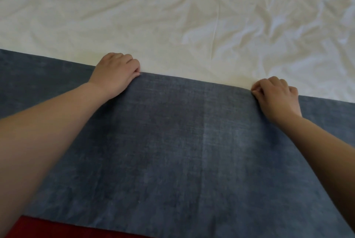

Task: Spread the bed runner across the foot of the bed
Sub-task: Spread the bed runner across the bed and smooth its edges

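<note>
Left hand: the left hand [115, 72] is curled over the far edge of the bed runner [172, 141], fingers folded down and thumb tucked against them, pinching that edge tight

Right hand: and the right hand [276, 95] mirrors it further along the same edge, knuckles up, fingertips [256, 90] pressed together on the fabric's hem

Span between the hands: the edge runs taut and straight from one grip to the other, with a slight rise in the middle

Forearms: both bare arms reach in from the bottom corners, the left forearm [44, 132] lying low over the runner, the right forearm [330, 145] coming in from the lower right

Runner: blue-grey, denim-like weave, lying flat across the near part of the bed and reaching out of view left and right; a faint vertical crease [203, 141] shows right of centre, with a paler band beside it

Runner's far edge: it slants across the view, higher at the left and lower at the right, sitting directly on the white sheet

Sheet: the white sheet [172, 16] fills the whole upper half, rumpled, with heavier wrinkles toward the upper right and a long thin fold running down near the middle

Near edge: at the bottom left a strip of red fabric [57, 228] peeks out below the runner's near hem; what it belongs to cannot be told
</note>
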A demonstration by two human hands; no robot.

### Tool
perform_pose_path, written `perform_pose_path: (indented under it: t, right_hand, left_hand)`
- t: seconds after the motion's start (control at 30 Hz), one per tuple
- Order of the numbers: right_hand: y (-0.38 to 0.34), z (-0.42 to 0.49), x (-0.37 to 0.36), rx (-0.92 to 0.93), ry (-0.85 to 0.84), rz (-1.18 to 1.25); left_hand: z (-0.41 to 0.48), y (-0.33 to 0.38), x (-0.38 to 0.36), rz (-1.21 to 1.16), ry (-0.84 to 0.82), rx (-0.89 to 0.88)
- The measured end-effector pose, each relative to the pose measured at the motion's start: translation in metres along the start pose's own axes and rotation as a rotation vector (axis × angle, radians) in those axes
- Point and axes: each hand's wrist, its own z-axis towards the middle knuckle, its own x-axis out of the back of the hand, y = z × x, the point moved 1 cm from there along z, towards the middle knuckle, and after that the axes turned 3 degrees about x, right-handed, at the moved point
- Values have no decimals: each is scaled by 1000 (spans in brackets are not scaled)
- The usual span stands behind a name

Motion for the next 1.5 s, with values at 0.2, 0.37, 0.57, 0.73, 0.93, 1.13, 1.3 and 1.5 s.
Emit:
perform_pose_path:
  t: [0.2,0.37,0.57,0.73,0.93,1.13,1.3,1.5]
  right_hand:
    - [8,7,-1,-75,-16,8]
    - [27,4,5,-88,-51,58]
    - [33,2,5,-23,-47,31]
    - [29,12,-3,-96,-44,31]
    - [30,7,0,-48,-9,111]
    - [24,10,1,87,34,174]
    - [18,19,-6,12,20,123]
    - [23,18,-4,-67,-13,121]
  left_hand:
    - [2,-7,-3,56,-1,67]
    - [0,-6,-9,23,-7,112]
    - [7,11,-1,-32,17,52]
    - [32,71,1,-173,-10,-52]
    - [61,163,0,-318,-73,-120]
    - [80,221,-5,-368,-75,-169]
    - [86,229,-13,-341,-65,-116]
    - [87,224,-12,-341,-76,-51]
